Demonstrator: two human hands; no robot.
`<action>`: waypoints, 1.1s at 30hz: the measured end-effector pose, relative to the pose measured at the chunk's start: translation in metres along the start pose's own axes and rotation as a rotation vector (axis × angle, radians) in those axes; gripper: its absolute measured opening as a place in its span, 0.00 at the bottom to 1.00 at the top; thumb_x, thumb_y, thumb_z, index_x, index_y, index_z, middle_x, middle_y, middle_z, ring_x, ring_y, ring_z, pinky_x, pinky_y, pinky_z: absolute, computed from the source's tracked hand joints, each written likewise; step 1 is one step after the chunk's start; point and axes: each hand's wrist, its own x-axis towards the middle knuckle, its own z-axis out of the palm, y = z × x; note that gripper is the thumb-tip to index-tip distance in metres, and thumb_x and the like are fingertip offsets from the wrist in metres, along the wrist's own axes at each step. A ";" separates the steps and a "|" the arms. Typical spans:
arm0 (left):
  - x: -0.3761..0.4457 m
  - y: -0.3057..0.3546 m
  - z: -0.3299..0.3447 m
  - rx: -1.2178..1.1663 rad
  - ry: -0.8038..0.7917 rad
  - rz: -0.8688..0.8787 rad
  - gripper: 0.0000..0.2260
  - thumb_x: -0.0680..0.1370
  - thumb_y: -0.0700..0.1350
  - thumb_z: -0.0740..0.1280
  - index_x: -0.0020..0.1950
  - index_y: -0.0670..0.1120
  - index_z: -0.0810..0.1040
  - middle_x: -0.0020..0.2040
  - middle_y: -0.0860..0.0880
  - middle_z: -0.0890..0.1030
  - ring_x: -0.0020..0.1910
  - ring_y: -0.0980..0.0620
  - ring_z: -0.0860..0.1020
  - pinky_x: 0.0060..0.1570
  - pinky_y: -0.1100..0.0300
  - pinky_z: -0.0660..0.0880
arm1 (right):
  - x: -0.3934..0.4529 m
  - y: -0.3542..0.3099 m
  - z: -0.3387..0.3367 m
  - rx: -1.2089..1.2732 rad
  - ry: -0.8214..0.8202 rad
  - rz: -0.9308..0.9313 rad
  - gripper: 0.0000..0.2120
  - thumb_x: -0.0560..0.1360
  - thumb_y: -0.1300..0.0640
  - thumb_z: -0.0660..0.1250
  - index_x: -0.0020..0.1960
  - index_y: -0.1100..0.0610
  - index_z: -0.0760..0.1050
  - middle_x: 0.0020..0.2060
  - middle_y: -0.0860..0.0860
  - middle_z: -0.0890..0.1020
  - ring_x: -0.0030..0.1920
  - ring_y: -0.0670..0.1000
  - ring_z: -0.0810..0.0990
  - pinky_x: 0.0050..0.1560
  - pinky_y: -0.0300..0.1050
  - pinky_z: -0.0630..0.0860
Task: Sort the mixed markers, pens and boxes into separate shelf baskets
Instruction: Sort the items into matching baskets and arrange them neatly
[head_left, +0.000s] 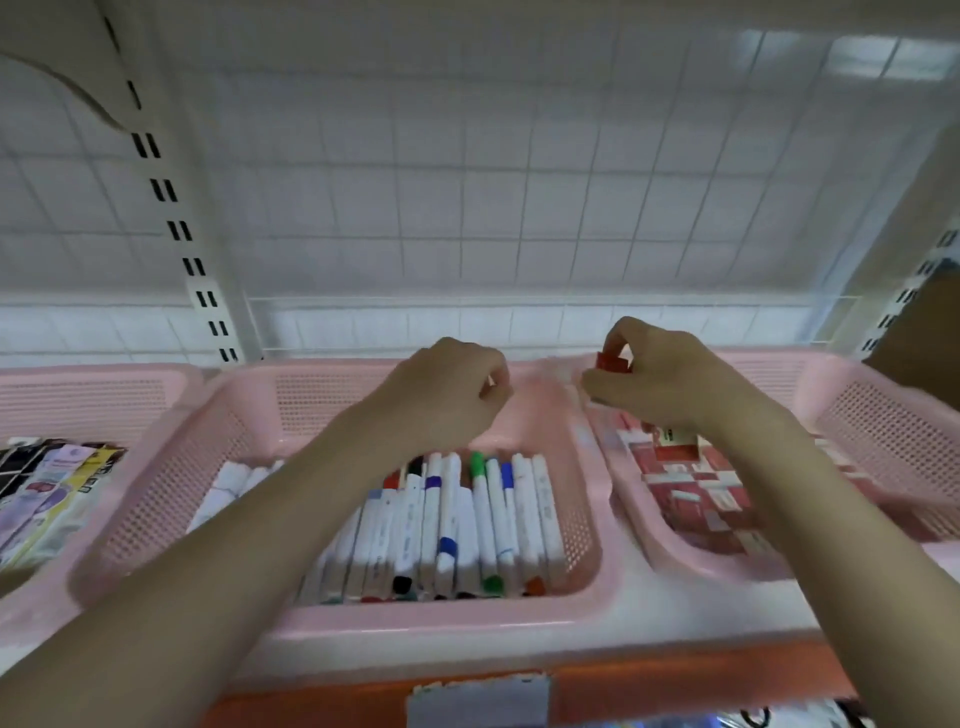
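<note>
Right hand: fingers pinch a small red box above the right pink basket.
Left hand: curled, apparently empty, over the perforated plastic marker basket.
Markers: white barrels, coloured caps.

Soft, even, slightly dim light falls from above; faint glare sits on the white gridded back panel beyond the hands. Everything is mildly blurred. Wide-angle distortion bends the edges, curving the slotted white shelf upright.
</note>
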 end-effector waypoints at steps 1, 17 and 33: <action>0.008 0.017 0.005 -0.023 0.016 0.017 0.10 0.79 0.47 0.61 0.52 0.46 0.80 0.47 0.50 0.82 0.45 0.50 0.79 0.48 0.56 0.76 | 0.000 0.020 -0.012 -0.019 0.001 0.023 0.08 0.72 0.50 0.65 0.47 0.52 0.70 0.37 0.50 0.77 0.27 0.46 0.74 0.18 0.32 0.64; 0.091 0.152 0.123 0.285 -0.775 -0.087 0.25 0.68 0.47 0.74 0.65 0.51 0.73 0.63 0.51 0.74 0.59 0.47 0.75 0.58 0.51 0.75 | 0.026 0.220 -0.067 -0.287 -0.372 0.050 0.12 0.74 0.49 0.64 0.53 0.55 0.73 0.49 0.51 0.79 0.47 0.49 0.78 0.44 0.40 0.74; 0.135 0.185 0.139 0.241 -0.408 -0.047 0.17 0.74 0.57 0.68 0.52 0.45 0.77 0.49 0.49 0.78 0.50 0.48 0.76 0.50 0.54 0.74 | 0.084 0.256 -0.072 -0.186 -0.224 -0.144 0.10 0.80 0.51 0.57 0.50 0.57 0.71 0.38 0.49 0.77 0.35 0.45 0.75 0.34 0.36 0.69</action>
